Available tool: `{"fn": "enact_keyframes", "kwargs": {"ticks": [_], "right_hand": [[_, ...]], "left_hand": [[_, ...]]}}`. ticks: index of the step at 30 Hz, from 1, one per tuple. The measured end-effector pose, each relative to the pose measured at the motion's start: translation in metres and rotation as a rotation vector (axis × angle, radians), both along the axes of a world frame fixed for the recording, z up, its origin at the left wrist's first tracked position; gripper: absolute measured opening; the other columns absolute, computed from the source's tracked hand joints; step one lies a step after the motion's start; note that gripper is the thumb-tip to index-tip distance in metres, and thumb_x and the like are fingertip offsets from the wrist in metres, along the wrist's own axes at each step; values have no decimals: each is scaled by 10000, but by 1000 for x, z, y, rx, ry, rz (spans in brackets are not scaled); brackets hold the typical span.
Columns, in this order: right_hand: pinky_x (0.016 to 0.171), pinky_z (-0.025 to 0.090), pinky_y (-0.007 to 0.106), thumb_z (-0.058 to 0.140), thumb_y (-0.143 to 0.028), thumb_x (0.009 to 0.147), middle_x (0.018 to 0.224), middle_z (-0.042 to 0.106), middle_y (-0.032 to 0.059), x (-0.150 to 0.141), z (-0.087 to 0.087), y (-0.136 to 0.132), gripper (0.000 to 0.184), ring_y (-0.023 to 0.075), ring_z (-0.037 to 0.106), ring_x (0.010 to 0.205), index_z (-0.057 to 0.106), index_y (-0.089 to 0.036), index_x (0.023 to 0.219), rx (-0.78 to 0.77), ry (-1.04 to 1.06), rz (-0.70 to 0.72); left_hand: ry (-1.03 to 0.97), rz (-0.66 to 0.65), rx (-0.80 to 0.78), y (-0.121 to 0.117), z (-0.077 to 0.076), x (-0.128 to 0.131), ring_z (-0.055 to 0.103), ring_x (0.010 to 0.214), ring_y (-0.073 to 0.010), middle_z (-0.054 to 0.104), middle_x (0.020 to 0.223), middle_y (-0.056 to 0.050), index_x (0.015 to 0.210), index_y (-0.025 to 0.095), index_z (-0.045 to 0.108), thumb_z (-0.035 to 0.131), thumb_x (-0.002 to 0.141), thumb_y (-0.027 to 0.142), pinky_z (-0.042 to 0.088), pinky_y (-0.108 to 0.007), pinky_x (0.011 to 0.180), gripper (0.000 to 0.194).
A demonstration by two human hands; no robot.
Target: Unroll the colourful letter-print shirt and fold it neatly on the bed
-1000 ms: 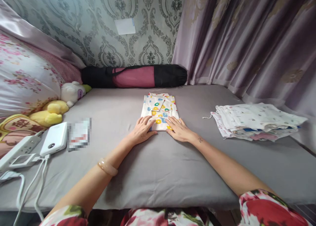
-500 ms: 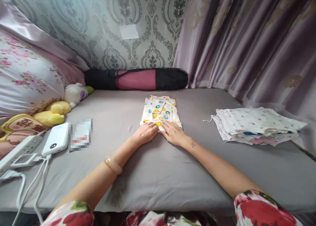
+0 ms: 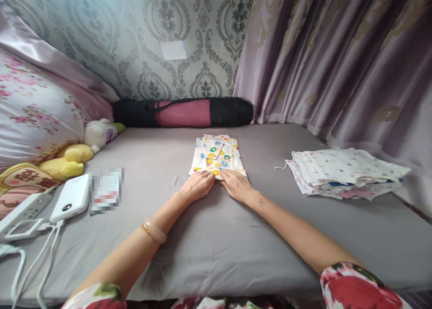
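Observation:
A folded white cloth garment (image 3: 218,154) with colourful letter and ring prints lies in the middle of a grey sheet (image 3: 280,149). My left hand (image 3: 198,186), with a pale bangle (image 3: 154,230) on the forearm, rests palm down on its near edge. My right hand (image 3: 236,186) lies beside it on the same edge, fingertips almost touching the left hand. Both hands seem to hold the fabric there, and they hide the garment's near corners.
A stack of folded cloths (image 3: 344,172) lies to the right. On the left are a white power bank (image 3: 70,197), a power strip (image 3: 23,214) with cables, a blurred packet (image 3: 106,191), plush toys (image 3: 99,135) and a pillow (image 3: 33,106). A black-and-pink rolled bag (image 3: 182,113) lies along the wall.
My hands have moved closer together along the garment's near edge, and that edge now looks shifted under them. The whole scene sits slightly lower in the view.

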State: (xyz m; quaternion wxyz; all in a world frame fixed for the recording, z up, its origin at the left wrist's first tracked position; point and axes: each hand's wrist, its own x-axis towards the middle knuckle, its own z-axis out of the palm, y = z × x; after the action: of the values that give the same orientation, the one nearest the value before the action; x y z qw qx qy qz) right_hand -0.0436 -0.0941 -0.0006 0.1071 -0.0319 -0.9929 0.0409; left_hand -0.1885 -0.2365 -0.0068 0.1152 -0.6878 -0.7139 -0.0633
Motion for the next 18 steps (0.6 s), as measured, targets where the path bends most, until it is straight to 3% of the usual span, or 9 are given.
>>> {"fn": "enact_keyframes", "kwargs": {"ticks": [4,9,13,18], "right_hand": [[1035,438,341,332,3,914,1317,573,143,8,-4,21,442,221,523,1232,592,-108,1254,13,-17,-53],[1084,408,347,335,67,845,1403,517,135,20,-15,49,565,214,473,1304,553,-95,1340,29,-29,-79],[1102,398,373,343,96,792,1413,504,146,26,-17,57,627,218,461,1318,548,-82,1358,4,-24,-38],[1079,420,419,358,97,780,1366,556,127,45,-2,49,637,223,525,1258,583,-131,1330,-15,-26,17]], "left_hand": [[-38,49,-11,-10,-1,-11,631,1077,-218,692,1117,-110,1084,171,609,353,960,161,494,-346,933,284],[-124,169,-69,-28,-5,-35,560,1250,-210,598,1358,-89,1272,180,578,370,834,51,466,-320,1014,501],[-137,193,-95,-37,-3,-43,540,1279,-208,566,1398,-67,1332,192,550,382,762,12,463,-315,1026,621],[-122,101,-95,-52,13,-30,609,1190,-210,623,1326,-88,1259,191,595,377,770,-16,470,-364,1030,573]]}}
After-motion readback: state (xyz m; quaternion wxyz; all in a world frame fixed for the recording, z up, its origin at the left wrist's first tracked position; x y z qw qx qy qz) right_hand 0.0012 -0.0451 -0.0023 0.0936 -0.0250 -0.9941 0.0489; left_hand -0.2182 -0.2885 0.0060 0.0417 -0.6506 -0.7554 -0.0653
